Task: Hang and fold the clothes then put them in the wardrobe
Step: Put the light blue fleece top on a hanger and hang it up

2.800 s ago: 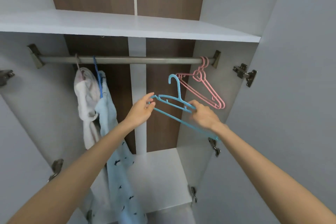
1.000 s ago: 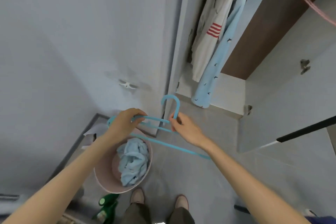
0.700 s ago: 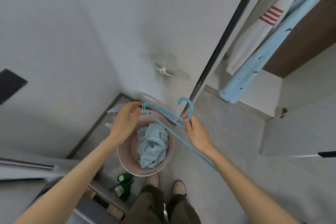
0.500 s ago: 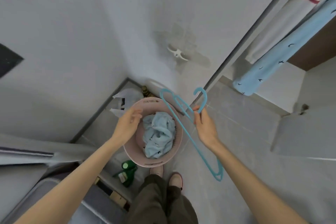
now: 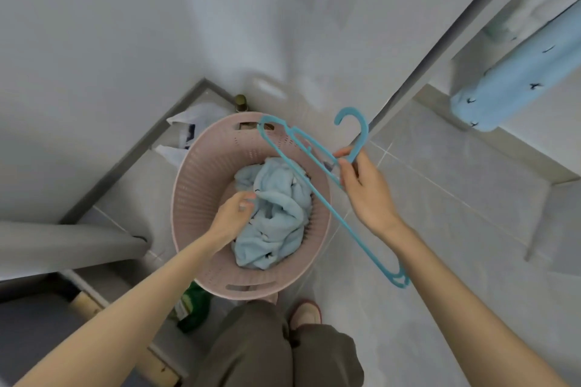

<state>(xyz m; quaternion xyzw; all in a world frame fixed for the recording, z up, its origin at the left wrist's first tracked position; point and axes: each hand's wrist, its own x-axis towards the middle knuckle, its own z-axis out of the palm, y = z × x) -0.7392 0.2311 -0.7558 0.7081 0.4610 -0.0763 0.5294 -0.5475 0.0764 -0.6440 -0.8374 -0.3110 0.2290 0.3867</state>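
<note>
- Two hands, nearest first: left hand (image 5: 234, 214) reaches into the pink basket (image 5: 201, 179), fingers pinching a fold of the crumpled light blue garment (image 5: 276, 217) lying inside.
- Right hand (image 5: 366, 195) pinches the blue hanger (image 5: 364, 133) at its neck, below the hook; the hanger slants over the basket's right rim.
- Basket stands on the tiled floor (image 5: 440, 229).
- Farthest, upper right: patterned blue garment (image 5: 515, 85), hanging.

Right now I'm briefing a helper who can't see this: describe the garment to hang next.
On the tiled floor stands a round pink basket. Crumpled inside, by the left hand, lies a light blue garment with small dark marks. Unlike its look-alike hanging in the wardrobe, it is bunched in the basket.
</note>
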